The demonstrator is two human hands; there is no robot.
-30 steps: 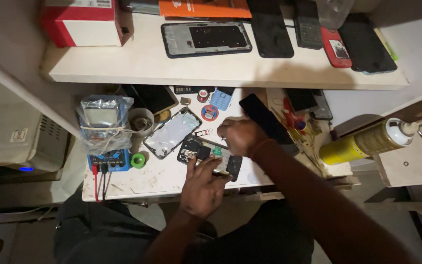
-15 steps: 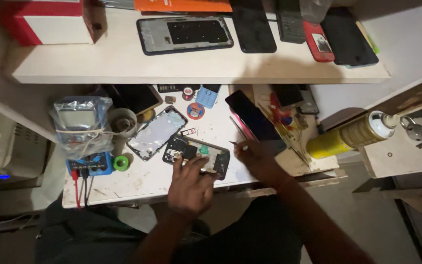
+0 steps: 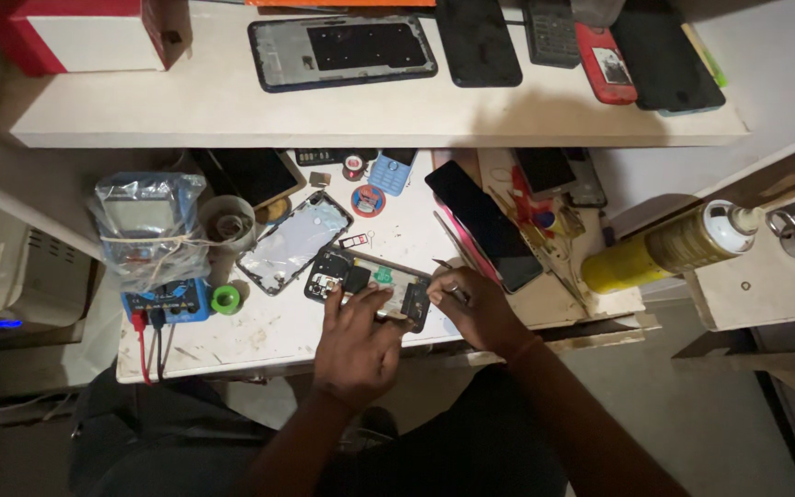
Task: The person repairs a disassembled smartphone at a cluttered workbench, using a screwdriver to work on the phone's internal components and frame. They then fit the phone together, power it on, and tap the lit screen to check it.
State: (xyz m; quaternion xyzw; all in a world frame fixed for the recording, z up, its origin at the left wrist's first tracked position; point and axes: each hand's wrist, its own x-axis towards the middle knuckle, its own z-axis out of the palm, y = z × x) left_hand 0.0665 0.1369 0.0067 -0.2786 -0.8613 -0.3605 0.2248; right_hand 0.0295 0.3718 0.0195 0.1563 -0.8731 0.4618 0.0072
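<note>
Opened phone: I see the opened phone (image 3: 370, 287) lying flat on the counter (image 3: 259, 336), back cover off, boards bare.
Left hand: my left hand (image 3: 358, 342) rests on its near edge, fingers pressed down to steady it.
Right hand: my right hand (image 3: 473, 308) is pinched shut on a thin metal tool (image 3: 450, 292) at the phone's right end.
Progress: by my reading, disassembled and mid-repair; reassembly not begun, a separate phone frame (image 3: 293, 241) lying beside it.

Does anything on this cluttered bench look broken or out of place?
Yes. The dark phone with its back removed lies under the left hand and right hand, insides exposed. A bare silvery phone frame lies askew beside it, and the worn white tabletop looks scratched and stained.
</note>
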